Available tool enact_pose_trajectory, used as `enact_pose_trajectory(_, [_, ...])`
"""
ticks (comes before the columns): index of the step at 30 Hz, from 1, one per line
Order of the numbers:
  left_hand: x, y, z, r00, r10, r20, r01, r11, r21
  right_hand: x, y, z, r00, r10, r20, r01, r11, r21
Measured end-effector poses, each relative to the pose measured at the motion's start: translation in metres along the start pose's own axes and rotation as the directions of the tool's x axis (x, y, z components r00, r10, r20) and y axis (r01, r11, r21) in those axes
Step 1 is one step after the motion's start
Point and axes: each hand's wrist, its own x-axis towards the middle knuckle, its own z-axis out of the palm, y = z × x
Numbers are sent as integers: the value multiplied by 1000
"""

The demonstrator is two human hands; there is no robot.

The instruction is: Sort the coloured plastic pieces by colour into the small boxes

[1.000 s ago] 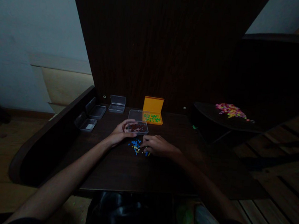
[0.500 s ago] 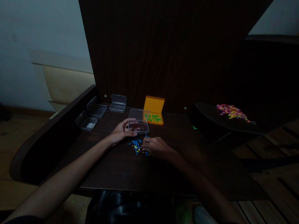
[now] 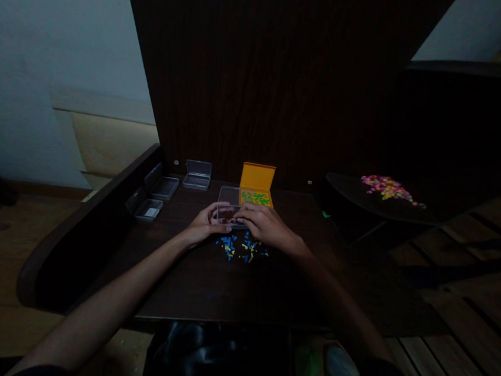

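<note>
My left hand (image 3: 202, 226) grips the left side of a clear plastic box (image 3: 228, 194), its lid raised at the back. Dark red small pieces (image 3: 226, 214) lie inside. Over the box's right part is my right hand (image 3: 270, 226), its fingers bent together and dipping into it. Whatever the fingertips pinch, if anything, is hidden. Just in front of both hands, small blue and yellow pieces (image 3: 228, 245) are scattered on the dark table (image 3: 205, 290). Behind the clear box stands an open orange box (image 3: 258, 177) with green pieces (image 3: 262, 198) in it.
Open clear boxes stand at the left: one at the back (image 3: 197, 181), one in the middle (image 3: 166, 187), one nearer (image 3: 142, 210) with a white patch inside. A raised side panel (image 3: 82, 225) borders the table. Pink and yellow pieces (image 3: 390, 188) lie on a shelf at right.
My right hand has moved from the blue and yellow pieces up and forward to the clear box. More of the scattered pieces now show. My left hand still holds the box.
</note>
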Motion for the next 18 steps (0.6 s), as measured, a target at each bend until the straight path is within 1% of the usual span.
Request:
enact_pose_trajectory(2, [0,-1,1,1000,-5,9,5,1000,-6,7,2,2,998,38,55,-34,997,-62])
enact_pose_trajectory(4, [0,-2,1,1000,-10,15,10,1000,-7,11,4,5,993,55,103,-44,993,-107])
enact_pose_trajectory(9, [0,-2,2,1000,-11,29,11,1000,-2,14,3,7,983,67,170,-43,989,-144])
enact_pose_trajectory(14, [-1,0,5,999,-26,28,26,1000,4,17,-1,5,979,67,192,-41,990,-138])
enact_pose_trajectory(18, [-2,-1,5,1000,-20,22,20,1000,-1,18,1,10,984,61,167,-40,991,-126])
